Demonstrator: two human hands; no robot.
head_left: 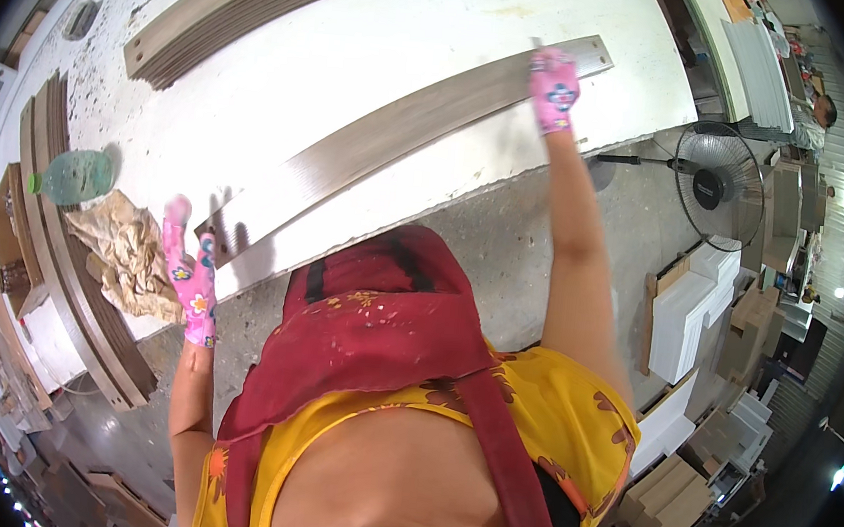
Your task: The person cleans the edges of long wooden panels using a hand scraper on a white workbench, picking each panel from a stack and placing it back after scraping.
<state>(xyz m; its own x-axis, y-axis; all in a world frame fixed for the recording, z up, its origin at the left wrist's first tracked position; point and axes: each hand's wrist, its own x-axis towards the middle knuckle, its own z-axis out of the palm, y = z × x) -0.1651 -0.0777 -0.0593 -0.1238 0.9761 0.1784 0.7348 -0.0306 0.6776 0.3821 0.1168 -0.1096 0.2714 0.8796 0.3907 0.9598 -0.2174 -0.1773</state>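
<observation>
Grey-brown, the long board (404, 123) lay on the white table (360, 57), its axis slanting up rightward from the left hand (190, 278), fingers apart at one end, to the right hand (556, 90), blurred over the other, grip unclear.

A workshop: speckled white worktable (381, 44), stacked long slats (253, 10), large fan (712, 189), concrete floor (508, 203).

Left glove (188, 278) and right glove (555, 93): pink, multicoloured flowers; long strip (394, 119): grey-brown, lengthwise streaks; tabletop (402, 36): white, dark specks; apron (374, 355): dark red, pale flecks; shirt (575, 402): yellow, brown-orange flowers; bottle (78, 178): translucent green
</observation>
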